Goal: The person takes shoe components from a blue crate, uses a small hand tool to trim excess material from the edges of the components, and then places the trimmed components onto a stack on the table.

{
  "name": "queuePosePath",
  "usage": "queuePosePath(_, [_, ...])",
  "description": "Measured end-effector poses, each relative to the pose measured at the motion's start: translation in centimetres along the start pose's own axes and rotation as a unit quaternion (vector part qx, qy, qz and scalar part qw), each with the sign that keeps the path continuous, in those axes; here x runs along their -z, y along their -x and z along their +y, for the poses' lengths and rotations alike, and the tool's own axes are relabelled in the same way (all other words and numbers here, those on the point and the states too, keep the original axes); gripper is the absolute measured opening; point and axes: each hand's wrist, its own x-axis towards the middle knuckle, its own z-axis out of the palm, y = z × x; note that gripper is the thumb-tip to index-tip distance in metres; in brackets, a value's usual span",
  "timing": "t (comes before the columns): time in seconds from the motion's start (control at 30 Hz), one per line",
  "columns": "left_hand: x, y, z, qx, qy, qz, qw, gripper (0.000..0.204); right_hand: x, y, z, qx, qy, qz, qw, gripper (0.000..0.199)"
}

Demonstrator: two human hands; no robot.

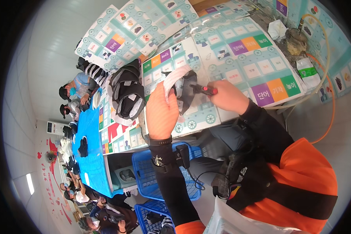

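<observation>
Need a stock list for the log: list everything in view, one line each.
Shoe upper: one, black and white, held at table centre.
Red-handled tool: one, red and black, on the shoe upper.
Pile of shoe uppers: one, black and grey, left of the hands.
Patterned play mat: several, pale green, covering the table.
Plastic crates: two, blue, under the table.
Hose: one, orange, at right.
Co-workers: several, along the blue table at left.
Left hand: holds the shoe upper.
Right hand: grips the tool.

Head view. Left hand (161, 113) grips a black-and-white shoe upper (180, 89); right hand (227, 95) holds a red-handled tool (204, 89) against it. A pile of uppers (124, 93) lies left on the patterned table mat (257, 58); blue baskets (148, 173) stand near.
</observation>
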Motion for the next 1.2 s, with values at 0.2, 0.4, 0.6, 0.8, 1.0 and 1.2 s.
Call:
queuePosePath(0.2, [0.1,0.2,0.0,0.026,0.025,-0.017,0.999,0.033,-0.1,0.1,-0.2,0.002,-0.003,0.013,1.000,0.022])
queuePosePath(0.4, [0.0,0.4,-0.4,0.010,0.015,-0.007,1.000,0.033,0.0,0.1,-0.2,-0.006,0.014,0.009,1.000,0.023])
queuePosePath(0.6, [0.3,0.5,-0.4,0.013,0.020,-0.006,1.000,0.033,0.1,0.1,0.0,0.004,0.012,-0.032,0.999,0.024])
queuePosePath(0.8, [0.1,0.9,-0.8,0.021,0.030,-0.007,0.999,0.031,0.2,0.2,-0.3,0.005,-0.005,-0.031,1.000,0.023])
queuePosePath(1.0, [0.4,1.0,-0.7,0.033,0.054,-0.008,0.998,0.029,0.4,0.6,-0.2,0.015,0.012,-0.074,0.997,0.022])
queuePosePath(1.2, [0.5,1.1,-0.8,0.034,0.057,-0.004,0.998,0.028,0.5,1.0,-0.7,-0.001,0.007,-0.078,0.997,0.023])
